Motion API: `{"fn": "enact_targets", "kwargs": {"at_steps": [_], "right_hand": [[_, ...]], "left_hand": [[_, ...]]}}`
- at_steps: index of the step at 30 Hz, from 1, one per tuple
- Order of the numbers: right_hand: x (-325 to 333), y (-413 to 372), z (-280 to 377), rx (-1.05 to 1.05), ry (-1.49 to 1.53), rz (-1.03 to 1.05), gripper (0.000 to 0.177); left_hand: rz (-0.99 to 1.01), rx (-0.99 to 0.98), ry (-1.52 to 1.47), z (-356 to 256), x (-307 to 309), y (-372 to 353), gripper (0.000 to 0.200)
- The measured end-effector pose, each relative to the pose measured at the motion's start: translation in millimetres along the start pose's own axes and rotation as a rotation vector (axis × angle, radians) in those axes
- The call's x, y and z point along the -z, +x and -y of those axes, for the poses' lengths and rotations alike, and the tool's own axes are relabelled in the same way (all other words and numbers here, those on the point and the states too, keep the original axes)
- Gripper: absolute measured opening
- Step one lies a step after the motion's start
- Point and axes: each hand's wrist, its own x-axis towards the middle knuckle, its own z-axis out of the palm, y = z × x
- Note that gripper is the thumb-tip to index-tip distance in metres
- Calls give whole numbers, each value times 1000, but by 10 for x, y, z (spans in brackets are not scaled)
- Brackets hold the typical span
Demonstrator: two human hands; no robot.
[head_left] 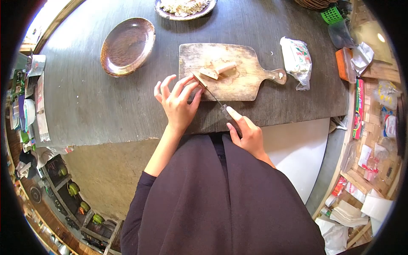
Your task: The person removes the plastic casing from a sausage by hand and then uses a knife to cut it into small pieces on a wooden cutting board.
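My right hand [246,134] grips the dark handle of a knife [214,97], index finger stretched along it. The blade slants up and left over the near left part of a wooden cutting board [242,87]. Beside the blade, at the board's left edge, is my left hand [178,102]. Its thumb and nearest fingertips are drawn together by the blade, and the outer fingers are raised and bent. What lies between those fingertips is too hidden to name. Two pale tan pieces of food, one blocky [209,73] and one stick-like [225,67], lie on the board beyond the blade.
A brown oval plate [128,46] lies left of the board. Behind it, a second plate [187,18] carries pale shredded food. Right of the board's handle sits a white plastic packet [296,59]. A green basket [331,15] and an orange container [345,64] stand at the table's right edge.
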Motion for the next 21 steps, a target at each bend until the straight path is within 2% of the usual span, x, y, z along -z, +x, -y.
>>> {"fn": "enact_targets", "kwargs": {"at_steps": [21], "right_hand": [[-116,47,-100,65,-26,-22,50]], "left_hand": [[18,23,0,-13,18,22,26]]}}
